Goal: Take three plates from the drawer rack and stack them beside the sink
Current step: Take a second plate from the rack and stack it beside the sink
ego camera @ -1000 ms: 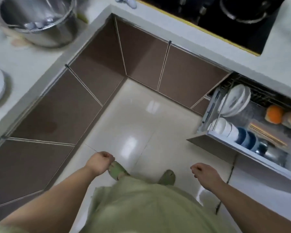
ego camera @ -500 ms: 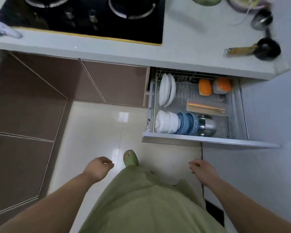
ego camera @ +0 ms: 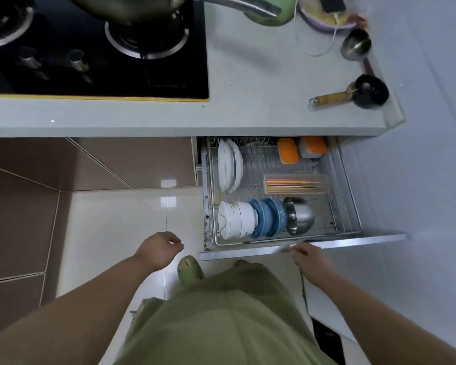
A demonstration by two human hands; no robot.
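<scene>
The drawer rack (ego camera: 349, 206) stands pulled out under the counter at the right. A few white plates (ego camera: 229, 164) stand on edge in its back left corner. My left hand (ego camera: 158, 248) hangs over the floor left of the drawer, loosely curled and holding nothing. My right hand (ego camera: 309, 256) is at the top edge of the drawer's front panel (ego camera: 366, 239), fingers curled, with nothing visible in it. The sink is out of view.
The drawer also holds white bowls (ego camera: 237, 219), blue bowls (ego camera: 269, 218), a steel bowl (ego camera: 300, 216), a chopstick box (ego camera: 295, 184) and orange containers (ego camera: 288, 151). Above are the gas hob (ego camera: 90, 48) with a pot, and a small black pan (ego camera: 370, 90) on the counter.
My view has swung from the corner cabinets to face the open drawer and moved closer. Both hands have come forward, the right one reaching the drawer's front edge.
</scene>
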